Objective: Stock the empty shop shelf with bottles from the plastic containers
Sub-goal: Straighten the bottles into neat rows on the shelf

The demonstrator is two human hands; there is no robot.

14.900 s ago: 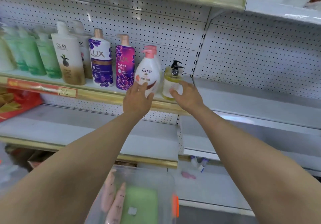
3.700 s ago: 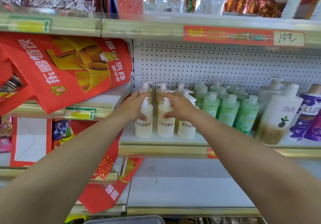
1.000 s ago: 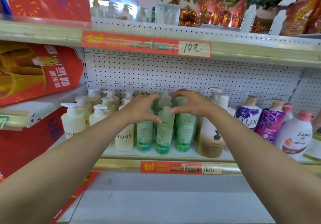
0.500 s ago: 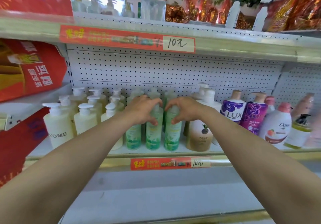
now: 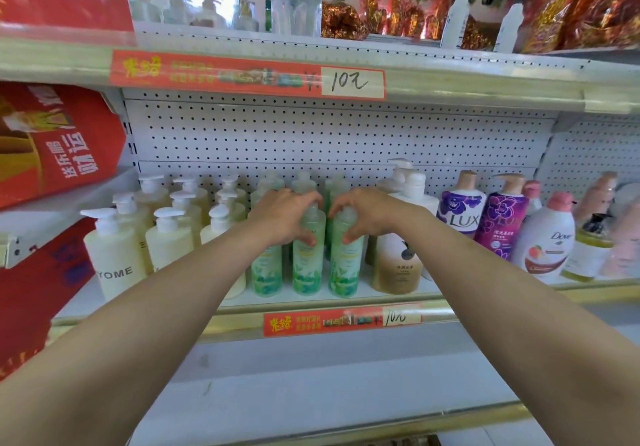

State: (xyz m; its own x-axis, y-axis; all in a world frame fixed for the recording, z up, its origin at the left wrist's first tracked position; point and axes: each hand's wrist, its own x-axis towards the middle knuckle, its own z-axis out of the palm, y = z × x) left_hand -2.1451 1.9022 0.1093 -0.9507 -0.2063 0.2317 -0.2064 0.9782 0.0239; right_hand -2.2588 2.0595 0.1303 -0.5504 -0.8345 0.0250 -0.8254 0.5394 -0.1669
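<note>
Both hands have closed in — left hand (image 5: 282, 215) and right hand (image 5: 369, 215) each grasping a green bottle (image 5: 308, 255) by its shoulder; seemingly full, heavy, slick plastic — hold low

Pump bottles (image 5: 110, 248) stand in rows at the left of the shelf (image 5: 311, 307), slim bottles (image 5: 308, 258) just right of them at centre, larger bottles (image 5: 547, 241) farther right; a bare shelf (image 5: 329, 386) lies below.
</note>
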